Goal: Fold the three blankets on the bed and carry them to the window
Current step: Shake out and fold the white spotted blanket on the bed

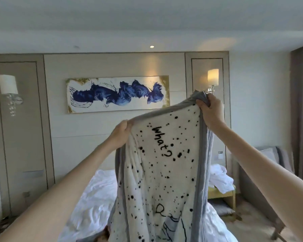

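Blanket [164, 163]: spotted, grey-edged, held up above the bed [94, 194], hanging long, likely to line up its edges for folding.
Left hand [120, 135]: grip pinches 1 top corner.
Right hand [211, 112]: grip clutches the other corner, higher.

The spotted white blanket [164, 163] bears the handwritten word "what?".

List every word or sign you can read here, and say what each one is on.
"what?": black handwriting on the speckled white blanket, held up by the left hand and right hand.
Black marks lower on the blanket: partly folded away, not readable.
Small wall label right of the blanket: too small to read.
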`<action>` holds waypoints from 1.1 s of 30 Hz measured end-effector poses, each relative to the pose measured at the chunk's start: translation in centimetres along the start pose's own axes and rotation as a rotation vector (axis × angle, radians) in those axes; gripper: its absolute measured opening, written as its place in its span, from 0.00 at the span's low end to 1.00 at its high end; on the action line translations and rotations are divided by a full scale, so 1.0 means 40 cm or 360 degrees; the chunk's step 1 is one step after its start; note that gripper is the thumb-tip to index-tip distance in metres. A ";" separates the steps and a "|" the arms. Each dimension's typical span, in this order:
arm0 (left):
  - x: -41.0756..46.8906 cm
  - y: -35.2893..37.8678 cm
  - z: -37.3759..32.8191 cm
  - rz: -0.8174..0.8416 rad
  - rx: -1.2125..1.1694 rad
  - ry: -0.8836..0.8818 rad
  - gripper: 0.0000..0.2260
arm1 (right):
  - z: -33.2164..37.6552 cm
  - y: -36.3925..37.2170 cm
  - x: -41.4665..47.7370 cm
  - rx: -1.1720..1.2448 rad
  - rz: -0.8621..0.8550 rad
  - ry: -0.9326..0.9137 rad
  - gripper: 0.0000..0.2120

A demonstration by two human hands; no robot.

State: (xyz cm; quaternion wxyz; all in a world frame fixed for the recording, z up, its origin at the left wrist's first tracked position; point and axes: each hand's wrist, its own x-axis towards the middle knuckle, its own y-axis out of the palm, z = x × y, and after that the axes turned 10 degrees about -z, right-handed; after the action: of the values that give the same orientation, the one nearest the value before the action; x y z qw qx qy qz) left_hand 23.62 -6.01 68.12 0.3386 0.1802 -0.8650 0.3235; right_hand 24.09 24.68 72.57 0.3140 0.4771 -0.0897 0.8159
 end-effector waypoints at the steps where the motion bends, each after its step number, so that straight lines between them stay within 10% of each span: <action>1: 0.002 -0.014 0.007 -0.0054 -0.0019 -0.0020 0.18 | 0.000 -0.003 -0.005 0.0023 0.0007 -0.0020 0.04; 9: -0.067 0.002 -0.017 -0.0630 -0.0548 0.0116 0.12 | 0.062 0.013 -0.068 0.0290 -0.0236 -0.0212 0.09; 20: -0.413 0.158 0.319 0.0816 0.0085 -0.0592 0.08 | -0.149 0.042 -0.430 0.0029 0.0906 0.0318 0.03; 22: -0.436 0.179 0.301 0.0915 -0.0069 -0.0682 0.02 | -0.173 0.043 -0.500 0.0027 0.1068 0.0420 0.04; 26: -0.455 0.201 0.220 0.0846 -0.0643 -0.0671 0.21 | -0.194 0.049 -0.616 0.0000 0.1406 0.0445 0.06; 33: -0.529 0.266 0.227 0.0935 -0.0657 -0.0503 0.10 | -0.234 0.019 -0.728 0.0162 0.1476 0.0954 0.09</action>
State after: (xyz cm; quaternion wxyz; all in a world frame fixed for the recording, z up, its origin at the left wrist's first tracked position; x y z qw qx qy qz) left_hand 28.65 -2.51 43.48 0.1233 -0.0995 -0.9681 0.1941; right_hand 26.98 15.83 43.41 -0.0899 0.1491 -0.1577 0.9720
